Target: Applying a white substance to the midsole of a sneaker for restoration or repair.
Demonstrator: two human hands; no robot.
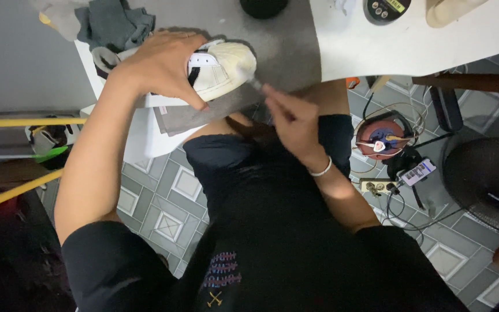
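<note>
A grey cloth (pixel 114 23) lies bunched at the far left of the white counter (pixel 434 40). On the tiled floor (pixel 168 202) to the right sit a red cable reel (pixel 383 138), a dark fan (pixel 489 179), and what may be a power strip (pixel 376 186).

Black short-sleeve shirt (pixel 272 254), small coloured stitched marking on front. Dark shorts. White bracelet (pixel 321 170) on right wrist. Ring on left hand (pixel 166 69). Arms bare.

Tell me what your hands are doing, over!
Left hand clamped over white shoe. Right hand pinching small brush at shoe's toe. Grey cloth behind, nothing blocking.
</note>
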